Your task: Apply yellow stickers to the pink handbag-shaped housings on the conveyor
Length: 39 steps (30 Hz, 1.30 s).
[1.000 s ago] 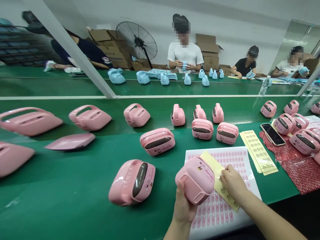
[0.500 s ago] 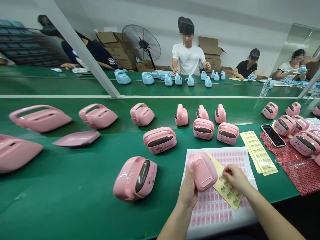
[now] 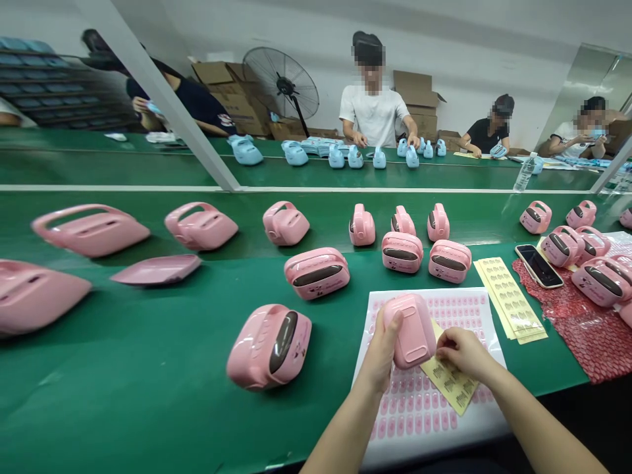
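Note:
My left hand (image 3: 382, 345) is wrapped round a pink plastic housing (image 3: 411, 329), its flat side with two raised oblong pads turned toward me. Close to its right edge, my right hand (image 3: 457, 352) has its fingertips pinched together; whatever is between them is too small to make out. Beneath both hands lies a yellow sticker sheet (image 3: 457, 388) with small dark prints. It rests on a white sheet (image 3: 390, 454) bearing rows of pink oval stickers. To the left, a pink housing with a dark window (image 3: 269, 345) sits on the green table (image 3: 148, 382).
Several pink housings (image 3: 316, 273) stand across the middle and back. More yellow sheets (image 3: 511, 299), a phone (image 3: 539, 266) and red bubble wrap (image 3: 580, 336) lie at the right. A slanted metal post (image 3: 168, 99) rises at the left. Co-workers sit beyond with blue housings.
The held housing has turned more upright and shifted slightly right, closer to my right hand. Across the table, a co-worker's hand has moved down to a blue housing.

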Each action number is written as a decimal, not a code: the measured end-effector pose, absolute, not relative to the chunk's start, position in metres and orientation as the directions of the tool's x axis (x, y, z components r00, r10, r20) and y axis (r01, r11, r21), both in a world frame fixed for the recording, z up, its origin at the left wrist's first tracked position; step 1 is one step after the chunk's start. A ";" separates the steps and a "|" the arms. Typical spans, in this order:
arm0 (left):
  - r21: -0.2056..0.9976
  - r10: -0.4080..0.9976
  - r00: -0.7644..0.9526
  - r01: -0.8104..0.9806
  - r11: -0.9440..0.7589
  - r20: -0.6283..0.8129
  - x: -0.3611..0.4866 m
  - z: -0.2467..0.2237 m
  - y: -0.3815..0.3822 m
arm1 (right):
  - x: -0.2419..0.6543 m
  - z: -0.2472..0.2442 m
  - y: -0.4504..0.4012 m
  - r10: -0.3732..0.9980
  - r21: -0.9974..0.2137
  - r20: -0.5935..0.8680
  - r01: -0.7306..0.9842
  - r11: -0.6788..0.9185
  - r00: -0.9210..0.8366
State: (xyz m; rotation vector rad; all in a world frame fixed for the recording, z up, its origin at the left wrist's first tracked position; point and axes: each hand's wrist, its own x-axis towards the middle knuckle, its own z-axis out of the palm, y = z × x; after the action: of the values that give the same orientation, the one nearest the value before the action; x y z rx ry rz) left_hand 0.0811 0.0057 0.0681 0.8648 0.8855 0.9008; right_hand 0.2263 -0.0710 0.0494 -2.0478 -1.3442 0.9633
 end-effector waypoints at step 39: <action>0.944 0.888 0.414 -0.163 0.288 -0.200 0.089 0.072 0.019 | 0.220 0.047 -0.055 0.952 -0.685 -0.248 0.663 -0.302 0.178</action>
State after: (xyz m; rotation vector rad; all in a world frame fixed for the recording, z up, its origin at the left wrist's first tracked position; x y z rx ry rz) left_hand 0.0888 0.0190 0.0720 1.0337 0.8695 0.8344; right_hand 0.2201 -0.0551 0.0466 -2.0364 -1.5194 0.9174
